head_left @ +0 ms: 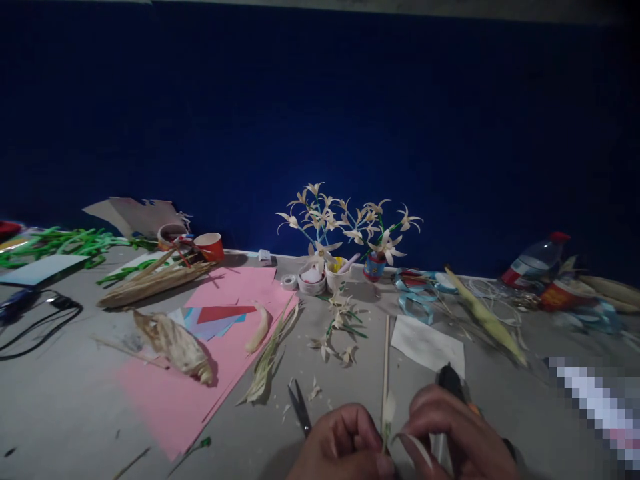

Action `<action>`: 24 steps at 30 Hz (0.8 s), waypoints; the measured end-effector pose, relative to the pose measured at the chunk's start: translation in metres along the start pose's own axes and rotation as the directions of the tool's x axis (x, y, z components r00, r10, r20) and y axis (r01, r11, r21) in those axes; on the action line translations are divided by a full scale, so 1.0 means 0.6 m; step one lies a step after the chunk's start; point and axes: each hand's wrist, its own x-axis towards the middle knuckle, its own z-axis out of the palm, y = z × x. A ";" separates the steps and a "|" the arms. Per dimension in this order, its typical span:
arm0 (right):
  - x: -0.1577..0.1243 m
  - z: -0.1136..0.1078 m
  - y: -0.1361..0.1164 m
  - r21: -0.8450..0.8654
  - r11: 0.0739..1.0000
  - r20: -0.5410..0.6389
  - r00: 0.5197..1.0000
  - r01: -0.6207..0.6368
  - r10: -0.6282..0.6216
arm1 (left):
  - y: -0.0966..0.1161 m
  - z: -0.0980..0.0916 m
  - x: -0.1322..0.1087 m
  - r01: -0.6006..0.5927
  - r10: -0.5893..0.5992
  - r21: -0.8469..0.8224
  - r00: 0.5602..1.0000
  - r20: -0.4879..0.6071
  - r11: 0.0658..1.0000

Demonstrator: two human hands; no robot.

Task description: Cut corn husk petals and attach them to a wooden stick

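Observation:
Low in the head view, my left hand (345, 440) is closed around a thin green-tipped stem (386, 430) that points upward. Just right of it, my right hand (450, 427) is closed, with a pale curved strip of husk (416, 448) at its fingertips. The two hands are close together but apart. A dark-tipped tool (451, 380) lies behind my right hand, which partly hides it. Scissors (299, 407) lie beside my left hand, and a thin wooden stick (386, 363) lies beyond the stem. Small husk flowers (343, 317) with green stems rest farther back.
Husk flowers (320, 217) stand in small cups against the blue wall. Pink paper (240, 287) and dried husks (173, 347) lie left. White paper (427, 343), a green husk (487, 320) and a tilted bottle (535, 260) are right. Green wires (75, 243) lie far left.

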 end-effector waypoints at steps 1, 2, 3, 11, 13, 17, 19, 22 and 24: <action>0.001 0.000 0.000 -0.015 1.000 0.020 1.000 0.006 -0.005 | -0.001 -0.001 0.000 -0.002 0.002 0.003 1.000 -0.003 1.000; 0.003 -0.001 0.000 -0.027 1.000 0.037 0.999 0.014 -0.013 | -0.002 -0.003 0.001 -0.006 0.006 0.007 1.000 -0.002 1.000; 0.005 -0.001 -0.001 -0.034 0.999 0.045 0.999 0.022 -0.020 | -0.004 -0.005 0.001 -0.010 0.009 0.010 1.000 0.002 1.000; 0.010 -0.002 -0.004 -0.056 0.997 0.024 0.998 0.060 -0.059 | -0.011 -0.012 0.006 -0.008 0.009 -0.011 0.999 0.042 1.000; 0.011 -0.001 -0.003 -0.061 0.996 0.028 0.998 0.059 -0.057 | -0.009 -0.011 0.005 0.004 -0.004 -0.006 0.999 0.043 1.000; 0.014 -0.002 -0.006 -0.089 0.994 0.060 0.996 0.064 -0.059 | -0.009 -0.013 0.005 0.016 -0.016 0.010 0.998 0.056 1.000; 0.014 -0.003 -0.010 -0.103 0.993 0.054 0.997 0.065 -0.059 | -0.010 -0.013 0.005 0.011 -0.011 0.004 0.998 0.059 1.000; 0.013 -0.004 -0.014 -0.095 0.994 0.059 0.997 0.061 -0.055 | -0.011 -0.013 0.006 -0.006 0.006 -0.005 0.998 0.066 1.000; 0.013 -0.003 -0.015 -0.088 0.995 0.072 0.996 0.055 -0.049 | -0.011 -0.013 0.006 -0.011 0.012 -0.007 0.998 0.067 1.000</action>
